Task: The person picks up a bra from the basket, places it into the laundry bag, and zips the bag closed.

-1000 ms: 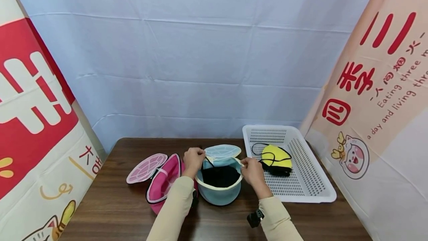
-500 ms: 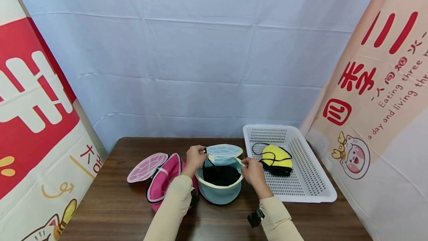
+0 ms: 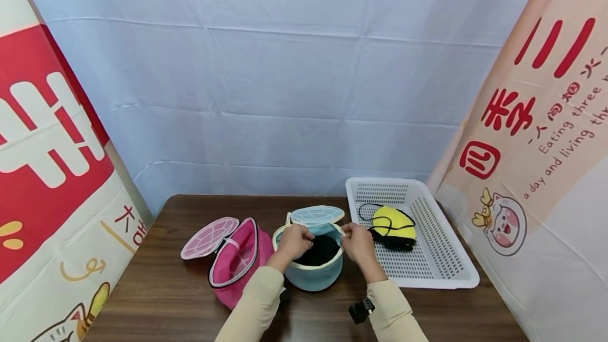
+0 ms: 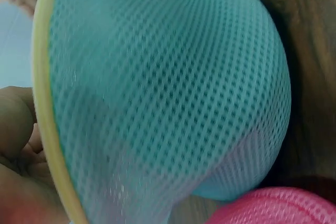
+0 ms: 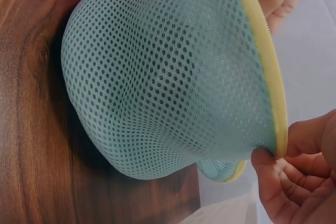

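Note:
A light-blue mesh laundry bag (image 3: 313, 277) with a pale yellow zip rim stands on the table, its round lid (image 3: 317, 215) folded back behind it. Inside lies a black cloth item (image 3: 323, 251), partly covered by my left hand (image 3: 294, 243). That hand reaches over the left side of the rim into the opening; its fingers are bent near the black cloth, and whether they pinch any of it is unclear. My right hand (image 3: 358, 241) pinches the rim at the right between thumb and fingers, plain in the right wrist view around the yellow zip edge (image 5: 281, 137).
Left of the blue bag, a pink mesh laundry bag (image 3: 266, 244) lies unzipped, its pale pink lid (image 3: 210, 238) spread leftward. A white perforated basket (image 3: 429, 273) at the right holds a yellow and black item (image 3: 393, 223) with black cords. The brown tabletop (image 3: 157, 284) ends before a pale curtain.
My left hand has moved from the back left of the rim, where it held a black cord, down and rightward into the bag's opening. My right hand keeps its place on the rim.

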A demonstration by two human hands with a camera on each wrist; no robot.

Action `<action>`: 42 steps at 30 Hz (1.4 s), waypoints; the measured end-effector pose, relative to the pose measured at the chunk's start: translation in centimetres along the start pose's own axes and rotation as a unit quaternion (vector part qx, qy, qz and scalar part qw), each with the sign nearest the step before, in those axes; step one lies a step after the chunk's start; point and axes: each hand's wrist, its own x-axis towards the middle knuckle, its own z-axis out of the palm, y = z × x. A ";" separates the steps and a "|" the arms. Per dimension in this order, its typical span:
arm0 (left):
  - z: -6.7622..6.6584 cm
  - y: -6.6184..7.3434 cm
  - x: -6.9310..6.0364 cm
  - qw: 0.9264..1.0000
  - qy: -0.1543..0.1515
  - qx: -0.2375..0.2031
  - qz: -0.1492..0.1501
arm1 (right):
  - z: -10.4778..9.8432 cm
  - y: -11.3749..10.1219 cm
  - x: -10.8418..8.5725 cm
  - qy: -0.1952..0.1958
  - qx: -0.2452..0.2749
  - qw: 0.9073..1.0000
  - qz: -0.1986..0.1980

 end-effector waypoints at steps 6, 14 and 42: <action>1.1 0.9 -0.2 0.996 -0.066 0.061 0.002 | 0.1 -0.1 0.1 -0.009 0.010 1.000 0.002; 2.1 1.6 0.2 0.976 -0.191 0.093 -0.041 | 0.1 -0.2 0.0 -0.026 0.018 0.999 -0.010; 0.6 3.7 0.0 0.974 -0.215 0.047 -0.050 | -0.3 -0.1 -0.4 -0.027 0.053 0.998 -0.003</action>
